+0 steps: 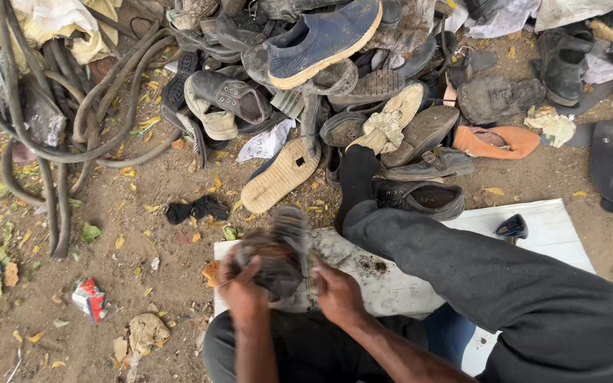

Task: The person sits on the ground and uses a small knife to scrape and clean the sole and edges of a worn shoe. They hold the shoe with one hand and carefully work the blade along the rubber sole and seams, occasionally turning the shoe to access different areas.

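Left hand (244, 289) and right hand (338, 294) gripped a worn, blurred shoe (278, 252) between them, fingers (246, 269) clamped on it above a white board (391, 284). Beyond the fingers lay a shoe pile (321, 85); left, black hoses (58, 142).

A heap of worn shoes (306, 78) fills the far side, a blue one (324, 39) on top. Dark hoses (58, 135) curl at far left, an orange rag (498, 142) lies far right, and a crushed red carton (90, 298) sits near left
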